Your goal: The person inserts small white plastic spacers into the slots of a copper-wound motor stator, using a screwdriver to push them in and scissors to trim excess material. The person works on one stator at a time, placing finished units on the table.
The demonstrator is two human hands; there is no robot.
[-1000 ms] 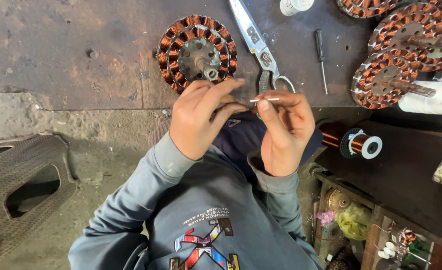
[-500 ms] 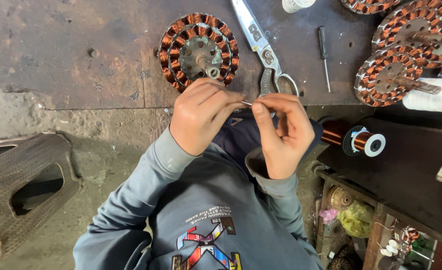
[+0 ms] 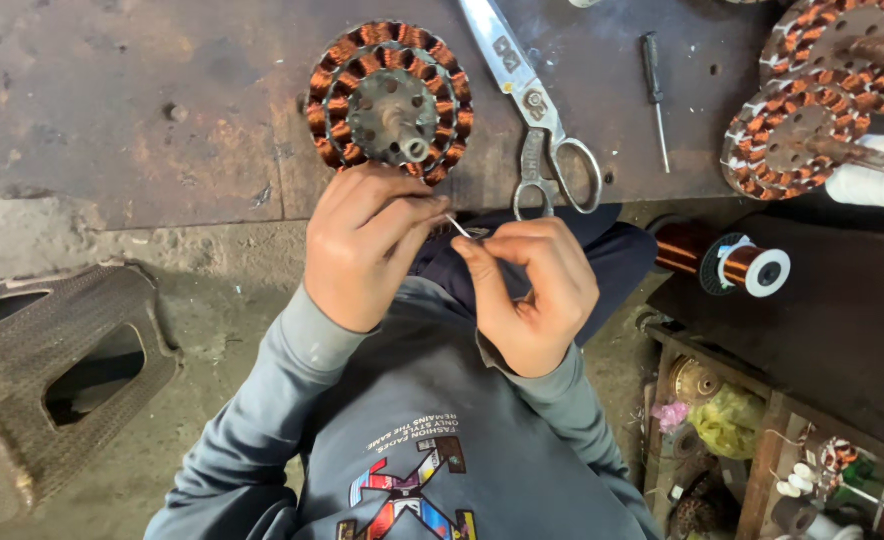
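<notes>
Thin sleeve [image 3: 459,227] — between both hands' fingertips

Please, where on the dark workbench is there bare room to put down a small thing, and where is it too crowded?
The workbench is bare left of the copper-wound stator, out to its left edge. A narrow bare strip lies between the scissors and the screwdriver. It is crowded at the right, where two more stators overlap beside a white roll.

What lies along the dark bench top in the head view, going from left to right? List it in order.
Copper-wound stator → large scissors → small screwdriver → two more wound stators at the right edge.
</notes>
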